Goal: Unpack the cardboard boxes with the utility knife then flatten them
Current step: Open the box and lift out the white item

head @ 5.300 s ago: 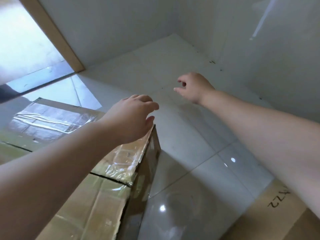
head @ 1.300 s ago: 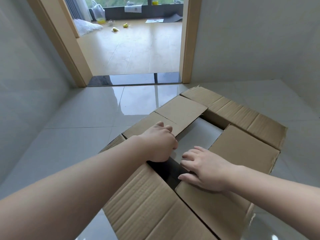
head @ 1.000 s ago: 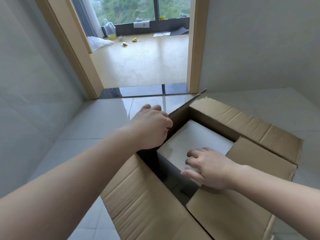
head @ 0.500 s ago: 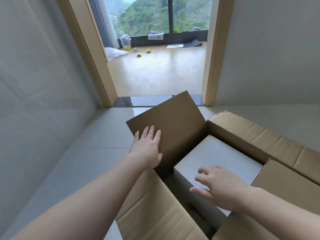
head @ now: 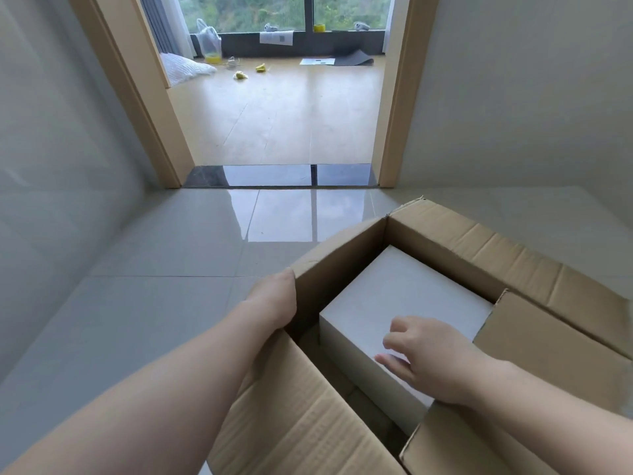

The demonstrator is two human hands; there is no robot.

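One cardboard box sits on the glossy tiled floor in front of me, its top already open with the flaps folded outward, so I judge the cutting on this one is done. Inside it lies a white inner box, set at an angle, filling most of the opening and not yet lifted out.

My left hand is at the box's left wall, pushing the side flap outward and down; the fingers go over the far side of that flap, so I cannot tell whether my grip there is curled round the cardboard or flat against it. My right hand rests on the near corner of the white inner box, fingers loosely bent with the tips on its top face, a light touch and not a real grip, holding nothing.

No utility knife shows anywhere in view. By my reckoning the task is in its middle stretch: the contents have to come out, then this box has to be flattened, and any other boxes are out of sight.

Beyond the box is a doorway onto a wooden floor, with a plastic bag and small litter near the window.
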